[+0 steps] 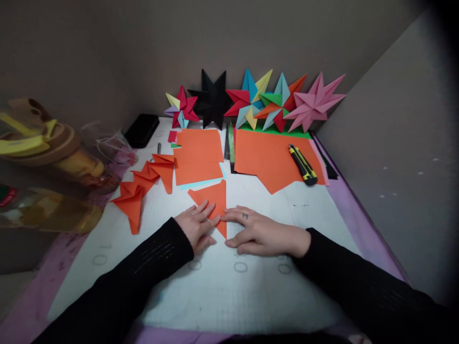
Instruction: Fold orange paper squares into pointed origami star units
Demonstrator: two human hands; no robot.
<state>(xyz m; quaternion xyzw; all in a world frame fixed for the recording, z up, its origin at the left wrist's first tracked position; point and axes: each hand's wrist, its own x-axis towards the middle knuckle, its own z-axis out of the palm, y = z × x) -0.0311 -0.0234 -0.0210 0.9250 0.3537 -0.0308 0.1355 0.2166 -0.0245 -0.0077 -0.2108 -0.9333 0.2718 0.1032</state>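
A folded orange paper triangle (214, 197) lies on the white cutting mat (222, 291). My left hand (196, 224) rests flat on the triangle's lower left edge, fingers stretched out and spread. My right hand (258, 233) presses the triangle's lower right point, fingers extended and close together. Both arms wear black sleeves. Several finished orange folded pieces (143, 188) lie in a row to the left of my hands.
Stacked orange sheets (199, 155) and a large cut orange sheet (272, 160) lie beyond my hands; a yellow-black utility knife (303, 165) rests on the large one. Several paper stars (258, 100) lean on the back wall. A black case (142, 130) and clutter (50, 157) sit left.
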